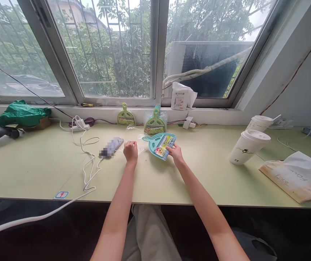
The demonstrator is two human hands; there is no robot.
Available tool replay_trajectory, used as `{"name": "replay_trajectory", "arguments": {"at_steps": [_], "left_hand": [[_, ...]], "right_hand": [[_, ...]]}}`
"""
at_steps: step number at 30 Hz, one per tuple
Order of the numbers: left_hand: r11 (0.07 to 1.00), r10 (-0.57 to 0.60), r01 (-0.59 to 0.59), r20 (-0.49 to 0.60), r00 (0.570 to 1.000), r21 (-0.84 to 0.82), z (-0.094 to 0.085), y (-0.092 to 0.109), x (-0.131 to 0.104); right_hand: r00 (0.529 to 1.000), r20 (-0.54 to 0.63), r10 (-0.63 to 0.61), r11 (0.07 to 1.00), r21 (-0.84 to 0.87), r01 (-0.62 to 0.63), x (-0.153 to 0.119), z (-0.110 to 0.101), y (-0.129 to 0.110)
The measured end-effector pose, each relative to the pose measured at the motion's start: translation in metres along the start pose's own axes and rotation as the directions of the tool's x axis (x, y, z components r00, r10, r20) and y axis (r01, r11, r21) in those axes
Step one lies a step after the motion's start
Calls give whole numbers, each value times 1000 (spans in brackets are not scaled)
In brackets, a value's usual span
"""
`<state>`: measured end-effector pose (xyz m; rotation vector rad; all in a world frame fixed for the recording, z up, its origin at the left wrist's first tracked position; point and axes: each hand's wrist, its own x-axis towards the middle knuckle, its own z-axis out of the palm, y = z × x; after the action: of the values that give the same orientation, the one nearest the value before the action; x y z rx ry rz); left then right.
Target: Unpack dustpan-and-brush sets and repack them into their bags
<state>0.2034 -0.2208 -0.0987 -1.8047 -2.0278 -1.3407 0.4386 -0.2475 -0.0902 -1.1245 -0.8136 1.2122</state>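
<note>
Both hands work at a teal dustpan set [160,144] on the desk [36,170].
Right hand [176,152] grips its near edge; left hand [131,151], just left of it, pinches the clear wrapper [137,139], steadying it.

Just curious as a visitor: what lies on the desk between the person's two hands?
In the head view, only clear plastic wrap and bare desk lie between the left hand and the right hand, which holds the teal dustpan.

We see a teal moulded-plastic mini dustpan [159,144] with a glossy printed paper label, thin clear crinkled plastic wrap [133,131] catching light, a smooth matt pale-green laminate desk [36,166], and matt white paper cups [246,146] with plastic lids.
</note>
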Motion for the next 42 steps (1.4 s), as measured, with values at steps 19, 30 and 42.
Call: {"name": "replay_trajectory", "arguments": {"at_steps": [19, 30, 42], "left_hand": [[851, 309, -215, 126, 942, -479, 6, 28, -7], [728, -315, 210, -46, 948, -653, -10, 61, -24], [143, 376, 777, 760, 531, -613, 2, 59, -29]], "right_hand": [[988, 151, -32, 997, 75, 21, -6, 16, 19], [986, 88, -142, 973, 198, 122, -14, 24, 18], [981, -74, -181, 951, 240, 193, -11, 19, 14]]}}
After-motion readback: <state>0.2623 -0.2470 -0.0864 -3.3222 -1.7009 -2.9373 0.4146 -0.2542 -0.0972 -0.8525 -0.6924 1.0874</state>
